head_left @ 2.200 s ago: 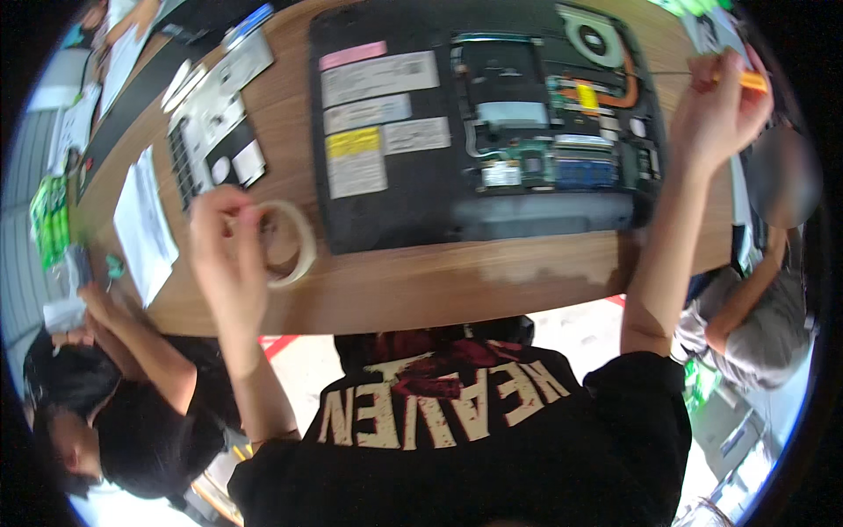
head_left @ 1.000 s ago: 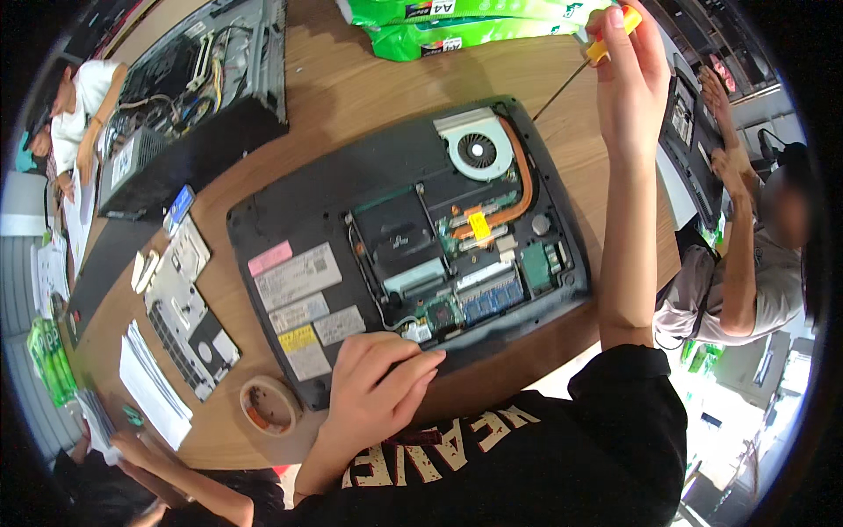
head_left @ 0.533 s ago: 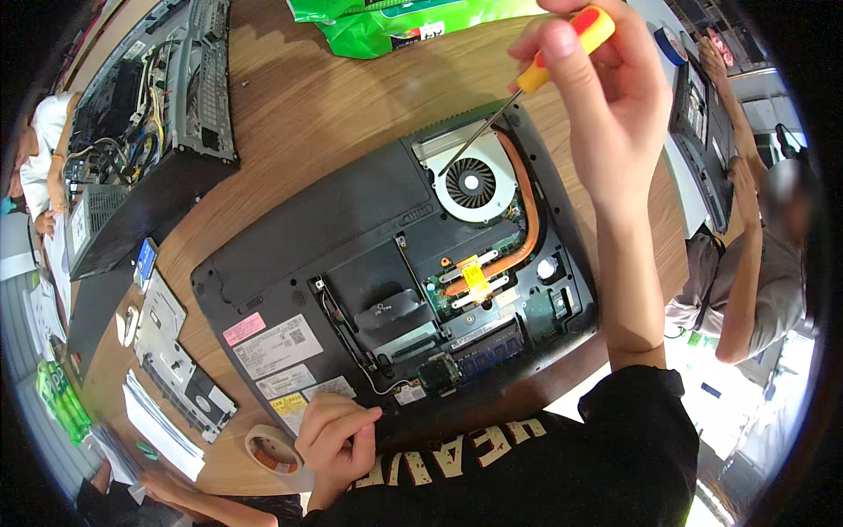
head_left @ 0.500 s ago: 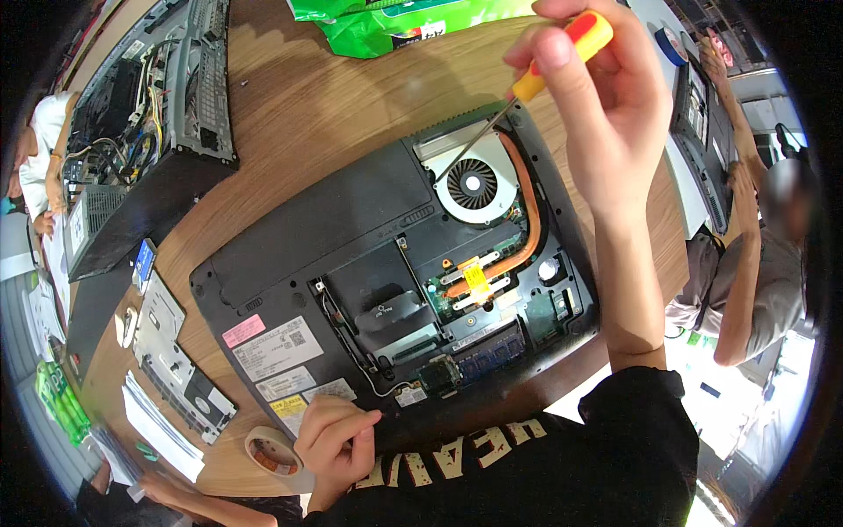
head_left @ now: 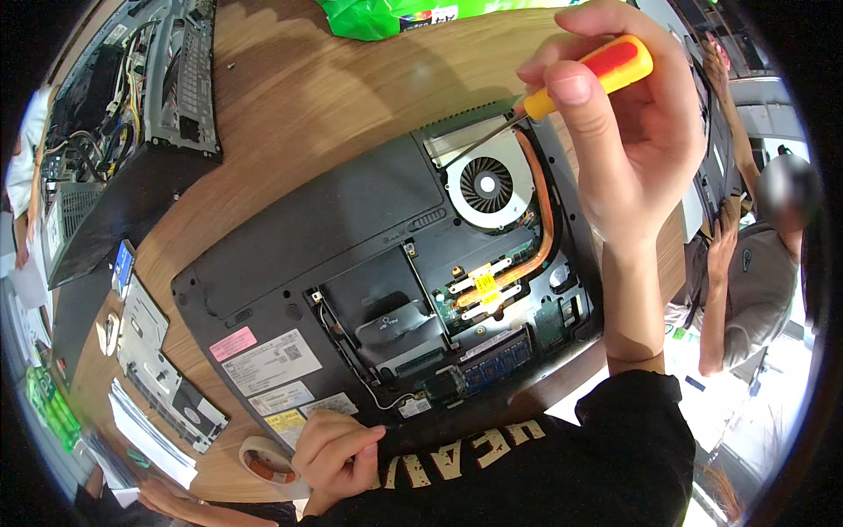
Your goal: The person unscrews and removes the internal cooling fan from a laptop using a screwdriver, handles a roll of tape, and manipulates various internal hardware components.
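Observation:
A dark laptop [head_left: 255, 250] lies bottom side up, its base cover off. Inside show a silver fan [head_left: 514, 189], a copper heat pipe [head_left: 546, 206] and a blue memory module [head_left: 496, 367]. My right hand [head_left: 637, 132] is closed on a screwdriver [head_left: 623, 63] with a yellow and red handle. The thin shaft slants down to the left, its tip at the fan housing's upper left corner; whether it touches a screw is too small to tell. My left hand [head_left: 338, 452] is curled closed at the laptop's near edge, by the labels; what its fingers hold, if anything, is hidden.
An opened computer case [head_left: 189, 114] stands at the far left. Nearer are a removed cover plate [head_left: 171, 400], papers [head_left: 149, 435] and a tape roll [head_left: 268, 461]. A green package [head_left: 369, 19] lies at the back. On the right, another person [head_left: 755, 272] handles a laptop.
My right hand and the screwdriver show slightly lower and further right, and the handle leans flatter. The tip stays by the fan's corner. The whole view has shifted a little; my left hand keeps its pose.

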`<state>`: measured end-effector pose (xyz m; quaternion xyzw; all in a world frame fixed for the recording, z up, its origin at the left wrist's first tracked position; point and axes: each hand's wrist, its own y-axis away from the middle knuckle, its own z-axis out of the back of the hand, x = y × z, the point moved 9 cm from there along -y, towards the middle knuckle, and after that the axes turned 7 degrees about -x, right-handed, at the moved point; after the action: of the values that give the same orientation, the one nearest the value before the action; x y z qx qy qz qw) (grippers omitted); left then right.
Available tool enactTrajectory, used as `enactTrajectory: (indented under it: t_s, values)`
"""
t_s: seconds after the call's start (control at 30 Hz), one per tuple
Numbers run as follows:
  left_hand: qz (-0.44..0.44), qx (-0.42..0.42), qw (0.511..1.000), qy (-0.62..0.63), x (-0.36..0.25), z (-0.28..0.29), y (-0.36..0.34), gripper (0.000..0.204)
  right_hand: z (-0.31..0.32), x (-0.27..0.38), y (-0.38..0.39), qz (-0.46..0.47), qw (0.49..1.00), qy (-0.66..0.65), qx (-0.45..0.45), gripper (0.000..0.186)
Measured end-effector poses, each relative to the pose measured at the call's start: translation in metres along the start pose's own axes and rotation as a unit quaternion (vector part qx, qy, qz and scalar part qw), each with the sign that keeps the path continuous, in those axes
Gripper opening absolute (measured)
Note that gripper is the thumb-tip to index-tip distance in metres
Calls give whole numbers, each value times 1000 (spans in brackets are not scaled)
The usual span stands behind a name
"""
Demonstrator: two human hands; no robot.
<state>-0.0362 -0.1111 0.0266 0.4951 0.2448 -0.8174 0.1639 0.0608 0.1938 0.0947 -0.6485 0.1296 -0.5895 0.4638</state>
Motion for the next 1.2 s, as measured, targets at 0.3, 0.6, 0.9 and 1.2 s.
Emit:
enactTrajectory:
  t_s: [0.3, 0.6, 0.9, 1.2]
  values:
    - [-5, -8, 1000, 3, 0, -1, -1, 14, -11, 20, -5, 13, 991, 128, 28, 38]
    - [1, -13, 1000, 7, -3, 0, -2, 16, -16, 28, -10, -2, 985, 162, 61, 29]
    - [-6, -44, 999, 9, -2, 8, 3, 14, -63, 53, -45, -71, 921, 228, 306, 21]
    - [-64, -98, 991, 61, -27, 14, 8, 14, -67, 31, -24, -152, 871, 32, 466, 14]
